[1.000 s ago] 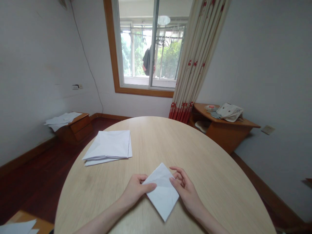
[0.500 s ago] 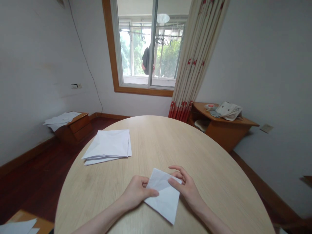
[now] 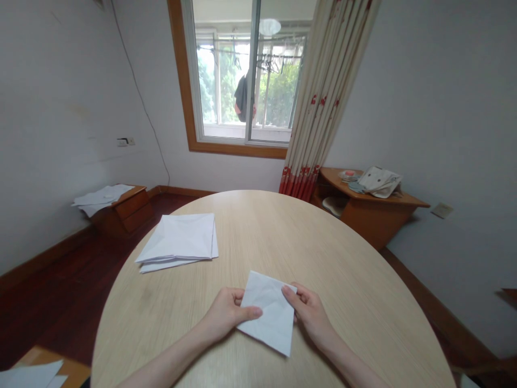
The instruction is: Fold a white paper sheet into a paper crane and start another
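The left hand [image 3: 226, 315] is half closed, its thumb pressing on the left edge of a folded sheet of white paper [image 3: 270, 315]. The right hand [image 3: 310, 315], also half closed, grips the opposite edge, so the 2 hands seem to keep the sheet steady between them, 1 corner pointing toward the person. It lies over a round wooden table [image 3: 323, 253], though contact is hard to tell. A stack of folded paper [image 3: 175, 240] sits well apart, leaving the hands room.
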`<state>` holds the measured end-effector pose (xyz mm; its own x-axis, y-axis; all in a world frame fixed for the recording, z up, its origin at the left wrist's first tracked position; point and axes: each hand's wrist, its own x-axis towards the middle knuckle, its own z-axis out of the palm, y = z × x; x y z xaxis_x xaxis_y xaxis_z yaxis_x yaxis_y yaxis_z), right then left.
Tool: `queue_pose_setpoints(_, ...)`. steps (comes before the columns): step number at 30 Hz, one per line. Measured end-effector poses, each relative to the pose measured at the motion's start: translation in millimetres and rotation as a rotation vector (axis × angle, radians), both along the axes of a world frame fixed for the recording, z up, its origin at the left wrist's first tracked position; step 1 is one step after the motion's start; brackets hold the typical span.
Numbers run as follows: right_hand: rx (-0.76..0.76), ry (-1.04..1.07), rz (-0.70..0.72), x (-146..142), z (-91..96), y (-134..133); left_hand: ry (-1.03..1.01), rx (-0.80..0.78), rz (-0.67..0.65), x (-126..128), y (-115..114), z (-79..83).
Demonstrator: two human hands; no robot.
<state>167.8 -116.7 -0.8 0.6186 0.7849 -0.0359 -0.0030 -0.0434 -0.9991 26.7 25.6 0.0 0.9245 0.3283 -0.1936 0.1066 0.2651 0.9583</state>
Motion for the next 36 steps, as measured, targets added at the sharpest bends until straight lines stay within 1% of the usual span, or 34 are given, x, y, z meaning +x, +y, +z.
queue_pose_setpoints(2,-0.002,-0.024,-0.010,-0.2,-3.2,1.8,-0.020,0.044,-0.015,-1.0,-0.5,1.4)
queue_pose_setpoints(3,-0.006,-0.046,-0.011,-0.4,-4.8,2.8,-0.028,0.095,-0.018,-1.9,-0.8,2.6)
queue_pose_setpoints(8,-0.036,-0.137,-0.001,-0.5,-11.4,7.7,-0.049,0.505,0.002,-4.9,0.5,8.2)
queue_pose_setpoints(10,-0.049,-0.163,0.011,-0.2,-12.5,9.2,-0.056,0.596,0.052,-3.2,3.3,8.7)
queue_pose_setpoints(12,-0.073,-0.198,0.039,-0.2,-12.2,10.6,-0.056,0.618,0.121,0.1,7.4,9.7)
queue_pose_setpoints(14,-0.106,-0.240,0.080,-0.3,-10.2,12.1,-0.050,0.611,0.137,4.1,12.0,13.4)
queue_pose_setpoints(15,-0.125,-0.265,0.105,-0.2,-8.5,13.0,-0.039,0.604,0.108,5.9,13.9,16.7)
queue_pose_setpoints(17,-0.161,-0.325,0.149,0.6,-3.8,15.1,0.015,0.606,0.004,8.5,16.2,25.8)
queue_pose_setpoints(19,-0.192,-0.398,0.164,1.9,1.7,17.3,0.090,0.666,-0.052,9.8,15.9,36.1)
queue_pose_setpoints(21,-0.217,-0.472,0.139,3.1,6.6,19.1,0.143,0.762,-0.063,10.2,13.4,44.2)
queue_pose_setpoints(23,-0.237,-0.534,0.093,3.6,9.6,19.7,0.158,0.808,-0.094,10.1,10.4,47.0)
queue_pose_setpoints(26,-0.306,-0.679,0.020,2.4,10.7,17.6,0.133,0.825,-0.120,9.2,7.1,40.7)
queue_pose_setpoints(29,-0.398,-0.820,-0.021,-0.2,9.9,13.5,0.077,0.807,-0.096,7.0,5.5,28.9)
queue_pose_setpoints(31,-0.431,-0.848,-0.019,-1.8,9.4,11.0,0.046,0.768,-0.105,5.0,4.9,22.6)
queue_pose_setpoints(34,-0.446,-0.859,-0.003,-1.9,8.2,8.9,0.018,0.716,-0.136,2.0,6.0,17.9)
queue_pose_setpoints(36,-0.437,-0.885,0.019,0.3,6.8,8.1,0.029,0.678,-0.198,0.2,9.0,16.7)
